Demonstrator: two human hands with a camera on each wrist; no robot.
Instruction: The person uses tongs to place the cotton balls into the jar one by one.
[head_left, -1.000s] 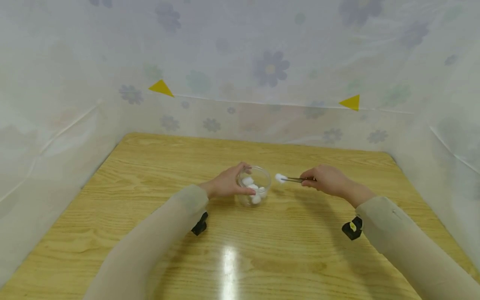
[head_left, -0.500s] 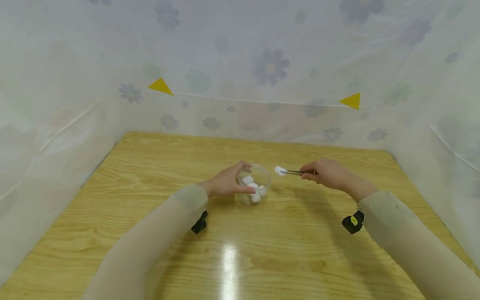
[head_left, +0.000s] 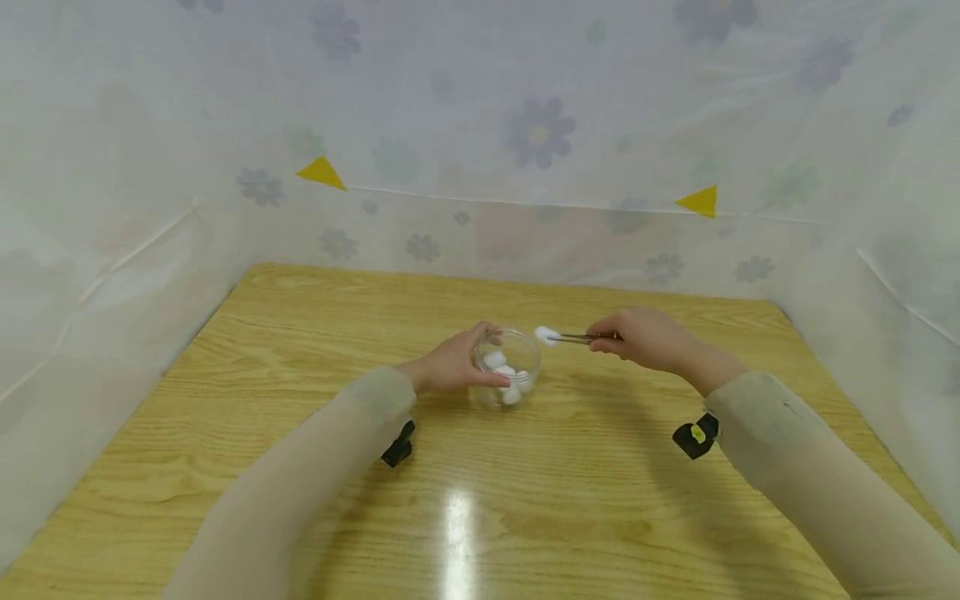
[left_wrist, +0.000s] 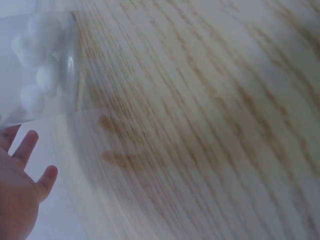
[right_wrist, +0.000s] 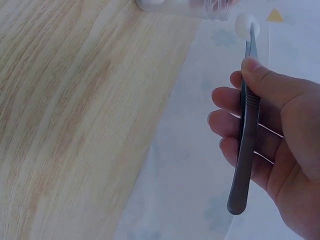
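Note:
My left hand (head_left: 453,362) grips a clear round jar (head_left: 528,354) around its near side, thumb at the front and fingers behind. Several white cotton balls (head_left: 512,393) lie at the bottom of the jar; the left wrist view shows them through its wall (left_wrist: 74,65). In my right hand (head_left: 647,336) metal tweezers (right_wrist: 245,165) are pinched between thumb and fingers. The tweezers' tips clasp one cotton ball (right_wrist: 244,26), held in the air just right of the jar's rim and about level with it.
The jar is over the middle of a wood-grain table (head_left: 450,467). A pale flowered curtain (head_left: 450,100) with two yellow triangles (head_left: 324,173) hangs behind and along both sides. Black wrist mounts (head_left: 696,437) sit under the cuffs.
My right hand has risen and then moved left, bringing the tweezers and their cotton ball closer to the jar's rim. My left hand and the jar have stayed in place.

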